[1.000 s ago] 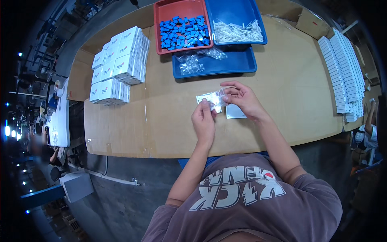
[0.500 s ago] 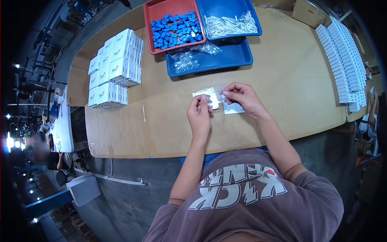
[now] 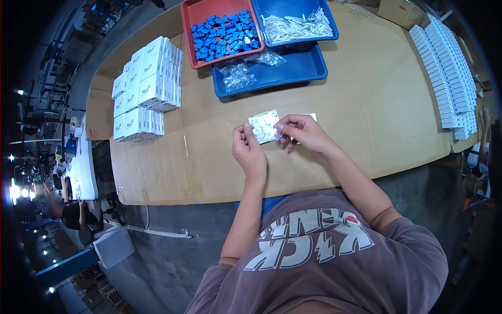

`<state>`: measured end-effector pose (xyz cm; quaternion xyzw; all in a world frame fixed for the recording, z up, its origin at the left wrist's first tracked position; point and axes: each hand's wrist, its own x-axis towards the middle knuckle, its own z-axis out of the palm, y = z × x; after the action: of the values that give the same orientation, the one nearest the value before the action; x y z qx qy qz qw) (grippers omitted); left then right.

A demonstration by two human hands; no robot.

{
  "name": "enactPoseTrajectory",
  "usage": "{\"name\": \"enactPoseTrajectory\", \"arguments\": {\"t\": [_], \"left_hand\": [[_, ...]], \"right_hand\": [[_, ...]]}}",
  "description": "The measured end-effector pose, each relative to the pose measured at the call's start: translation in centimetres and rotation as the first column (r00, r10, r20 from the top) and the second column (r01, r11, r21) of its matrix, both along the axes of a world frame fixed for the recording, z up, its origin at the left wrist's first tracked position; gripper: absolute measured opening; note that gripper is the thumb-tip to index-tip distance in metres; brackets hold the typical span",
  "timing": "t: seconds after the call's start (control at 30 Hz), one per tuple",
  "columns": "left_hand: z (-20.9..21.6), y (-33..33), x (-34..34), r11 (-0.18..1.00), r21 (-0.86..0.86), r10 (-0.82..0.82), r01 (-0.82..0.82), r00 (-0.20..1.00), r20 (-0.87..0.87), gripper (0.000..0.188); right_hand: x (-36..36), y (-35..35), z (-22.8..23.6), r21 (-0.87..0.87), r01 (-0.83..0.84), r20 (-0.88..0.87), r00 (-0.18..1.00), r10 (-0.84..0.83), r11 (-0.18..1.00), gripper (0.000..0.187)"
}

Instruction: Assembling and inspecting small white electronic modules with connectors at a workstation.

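Between my hands is a small clear plastic bag (image 3: pixel 266 130), over a white square plate (image 3: pixel 270 113) on the cardboard. Glare hides what the bag contains. My left hand (image 3: pixel 249 151) is closed, its thumb and forefinger pinching the bag's left edge. On the opposite edge, my right hand (image 3: pixel 303 134) is closed in a pinch. Behind the right hand a second white plate (image 3: pixel 312 116) shows only at one corner.
Ahead lies a blue tray (image 3: pixel 298 77) with clear bags of small parts. Above it are a red tray (image 3: pixel 188 31) of blue pieces and another blue tray (image 3: pixel 334 36) of white pieces. White boxes (image 3: pixel 150 89) stand stacked left; more white stacks (image 3: pixel 444 78) stand right.
My right hand has moved left and closer to my left hand. The bag has come down flatter over the plate, and the second plate is now mostly covered by my right hand.
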<state>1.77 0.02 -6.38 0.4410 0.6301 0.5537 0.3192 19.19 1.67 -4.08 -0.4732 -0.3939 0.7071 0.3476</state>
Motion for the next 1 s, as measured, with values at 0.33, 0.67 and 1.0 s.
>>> {"name": "enactPoseTrajectory", "arguments": {"t": [0.33,0.67,1.0], "left_hand": [[-0.7,0.4,-2.0,0.99,-0.031,-0.137,0.137,0.991,0.006,0.028],[-0.3,0.7,-2.2,0.961,-0.066,-0.235,0.268,0.919,0.317,0.02],[0.8,0.4,-1.5,0.998,0.051,0.02,-0.02,1.0,0.001,0.018]], "right_hand": [[-0.9,-0.5,-1.9,0.081,-0.014,0.008,1.0,0.013,0.997,0.017],[-0.6,-0.2,-1.8,0.07,0.107,-0.078,0.992,-0.102,0.992,0.014],[0.3,0.1,-1.3,0.024,0.14,-0.055,0.989,-0.138,0.99,0.014]]}}
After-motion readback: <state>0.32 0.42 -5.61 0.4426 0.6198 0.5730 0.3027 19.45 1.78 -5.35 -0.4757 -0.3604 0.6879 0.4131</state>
